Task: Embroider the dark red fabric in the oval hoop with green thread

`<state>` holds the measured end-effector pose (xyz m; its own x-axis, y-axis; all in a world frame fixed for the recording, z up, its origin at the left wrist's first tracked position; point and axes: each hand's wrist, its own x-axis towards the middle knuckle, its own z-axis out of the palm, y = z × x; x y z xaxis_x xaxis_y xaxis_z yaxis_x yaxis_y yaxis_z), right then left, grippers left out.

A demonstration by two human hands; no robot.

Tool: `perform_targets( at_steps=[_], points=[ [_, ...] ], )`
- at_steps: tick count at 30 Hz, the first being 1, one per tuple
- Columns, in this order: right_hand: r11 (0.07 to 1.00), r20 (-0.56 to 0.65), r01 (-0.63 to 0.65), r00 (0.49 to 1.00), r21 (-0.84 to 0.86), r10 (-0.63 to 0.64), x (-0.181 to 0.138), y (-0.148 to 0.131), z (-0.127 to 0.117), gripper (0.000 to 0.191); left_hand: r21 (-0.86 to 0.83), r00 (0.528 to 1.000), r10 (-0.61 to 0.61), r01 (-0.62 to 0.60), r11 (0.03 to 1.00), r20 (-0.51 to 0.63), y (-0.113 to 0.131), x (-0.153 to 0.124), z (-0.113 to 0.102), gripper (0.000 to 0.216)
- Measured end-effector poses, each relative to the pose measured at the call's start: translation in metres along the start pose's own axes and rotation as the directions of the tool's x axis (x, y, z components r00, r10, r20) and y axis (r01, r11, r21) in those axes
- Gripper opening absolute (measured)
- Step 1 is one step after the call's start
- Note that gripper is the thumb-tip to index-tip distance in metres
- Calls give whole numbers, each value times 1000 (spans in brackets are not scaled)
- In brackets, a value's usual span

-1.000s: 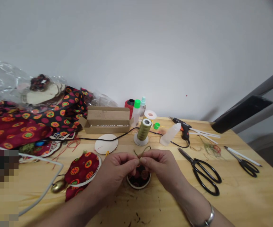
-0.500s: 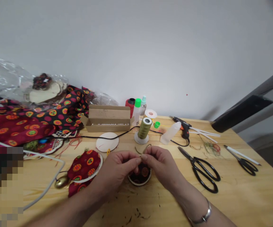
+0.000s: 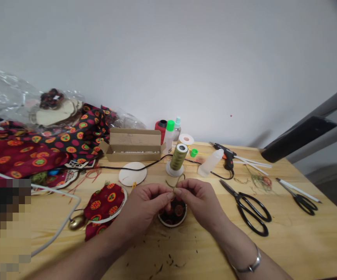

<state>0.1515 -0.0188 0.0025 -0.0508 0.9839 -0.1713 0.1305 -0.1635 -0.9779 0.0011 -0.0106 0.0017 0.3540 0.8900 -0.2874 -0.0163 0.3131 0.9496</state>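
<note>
Above a round disc covered in dark patterned fabric (image 3: 172, 218), my two hands meet with their fingertips almost touching. My left hand (image 3: 148, 202) pinches a thin olive cord (image 3: 183, 178) between thumb and forefinger. The same cord is pinched by my right hand (image 3: 200, 197), and a loop of it rises over those fingers. What exactly lies between the fingertips is too small to make out. Just beyond stands an olive thread cone (image 3: 178, 158). Left of my left hand lies a red fabric-covered disc (image 3: 106, 202) with a pale rim.
Large black scissors (image 3: 251, 212) and smaller scissors (image 3: 302, 203) lie on the right. A glue gun (image 3: 227, 155), white bottle (image 3: 211, 163) and open cardboard box (image 3: 135, 155) sit farther back. Patterned cloth (image 3: 19, 155) is heaped left, near a brass bell (image 3: 77, 222) and white cable (image 3: 56, 237).
The olive cord's loop now stands higher and rounder above my right fingers. Both hands keep nearly the same place and pinch.
</note>
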Motion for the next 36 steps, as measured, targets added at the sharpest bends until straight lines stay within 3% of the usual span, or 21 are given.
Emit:
perform_targets(
  at_steps=[20, 22, 27, 31, 36],
  points=[
    [960, 11, 163, 986, -228, -165, -3, 3, -2, 16, 99, 999, -16, 18, 995, -28, 2, 0, 1, 18],
    [937, -10, 196, 978, -289, -208, -3, 2, -3, 16, 130, 997, 31, -21, 991, -76, 0, 1, 0, 16],
    [876, -32, 233, 962, -422, -271, -5, 1, -3, 15, 298, 944, 308, -262, 918, -119, -8, 1, -3, 13],
    [855, -35, 213, 965, -473, -261, -8, 0, -2, 16, 444, 937, 336, -262, 857, -96, -8, -3, -2, 15],
    [861, -49, 227, 959, -455, -279, -8, 4, -1, 15, 518, 891, 445, -342, 784, -85, -8, -5, -1, 15]
  ],
)
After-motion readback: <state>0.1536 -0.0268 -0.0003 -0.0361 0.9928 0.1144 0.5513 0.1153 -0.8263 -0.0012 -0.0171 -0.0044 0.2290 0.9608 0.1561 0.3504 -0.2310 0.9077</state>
